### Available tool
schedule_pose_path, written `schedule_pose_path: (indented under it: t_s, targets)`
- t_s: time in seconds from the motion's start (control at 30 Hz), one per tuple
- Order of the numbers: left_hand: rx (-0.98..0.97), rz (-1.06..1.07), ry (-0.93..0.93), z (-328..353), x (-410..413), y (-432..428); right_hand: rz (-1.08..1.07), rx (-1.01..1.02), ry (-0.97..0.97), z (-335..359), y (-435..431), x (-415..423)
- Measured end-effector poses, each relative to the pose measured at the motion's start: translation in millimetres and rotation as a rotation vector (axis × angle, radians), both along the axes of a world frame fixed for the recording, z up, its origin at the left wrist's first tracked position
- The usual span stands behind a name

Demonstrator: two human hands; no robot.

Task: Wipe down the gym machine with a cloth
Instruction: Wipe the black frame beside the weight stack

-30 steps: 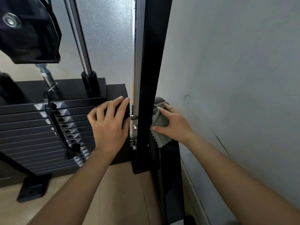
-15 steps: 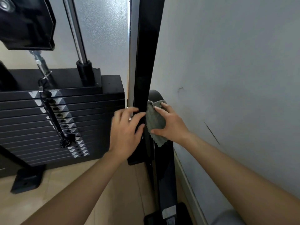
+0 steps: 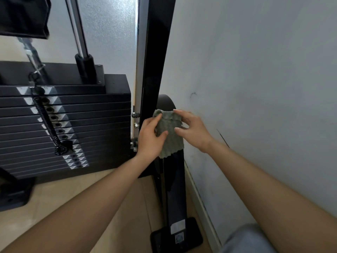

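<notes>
**Holding the cloth (image 3: 170, 136) between both hands at the machine's post (image 3: 155, 70)**

The left hand (image 3: 151, 137) pinches the grey-green cloth's left edge between thumb and curled fingers. The right hand (image 3: 193, 130) pinches its upper right edge, forefinger on the top hem, thumb lower down. The cloth hangs between the two hands, its lower end loose below them, in front of the black upright post just behind the left hand. Left of the left hand stands the black weight stack (image 3: 73, 125). Right of the right hand is the pale wall (image 3: 255, 88).
</notes>
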State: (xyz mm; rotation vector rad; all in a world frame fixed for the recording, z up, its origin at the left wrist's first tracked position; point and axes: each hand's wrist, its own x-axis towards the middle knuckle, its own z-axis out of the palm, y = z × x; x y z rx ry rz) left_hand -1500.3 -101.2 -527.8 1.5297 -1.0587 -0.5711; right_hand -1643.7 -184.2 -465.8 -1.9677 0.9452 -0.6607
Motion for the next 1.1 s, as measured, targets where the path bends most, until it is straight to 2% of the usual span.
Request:
schedule_pose_path:
  t_s: [0.1, 0.3, 0.5, 0.67, 0.77, 0.9, 1.1]
  targets:
    - [0.007, -0.024, -0.009, -8, -2, 4, -0.022, -0.03, 0.044, -6, -1, 3]
    - [0.052, 0.062, 0.041, -25, -26, 31, -0.117, 0.068, 0.025, -22, 8, -7]
    - [0.157, 0.113, 0.127, -25, -44, 54, -0.22, 0.118, 0.094, -53, 23, -26]
    - [0.285, 0.328, 0.185, -17, -62, 52, -0.427, 0.267, 0.061, -73, 33, -24]
    - [0.344, 0.373, 0.179, -20, -62, 48, -0.431, 0.301, 0.072, -80, 33, -24]
    - [0.396, 0.301, 0.156, -50, -56, 55, -0.376, 0.361, 0.121, -94, 37, -34]
    - [0.388, 0.196, 0.268, -98, -72, 80, -0.347, 0.458, 0.133, -130, 70, -65]
